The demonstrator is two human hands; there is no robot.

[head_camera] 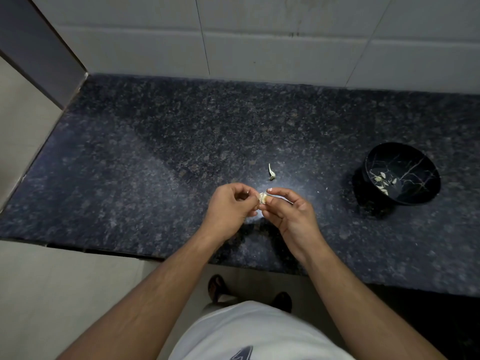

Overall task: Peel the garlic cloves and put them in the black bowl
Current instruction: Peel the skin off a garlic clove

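A pale garlic clove (262, 197) sits between my two hands, just above the dark granite counter (145, 162). My left hand (231, 209) pinches it from the left with curled fingers. My right hand (288, 211) pinches it from the right with thumb and fingertips. The black bowl (415, 188) with marble-like veins stands at the right, tilted toward me, and holds several peeled cloves (384, 181).
A garlic stem with skin (271, 172) lies on the counter just behind my hands. A small skin fleck (326, 188) lies left of the bowl. White wall tiles (259, 37) back the counter. The counter's front edge runs below my wrists.
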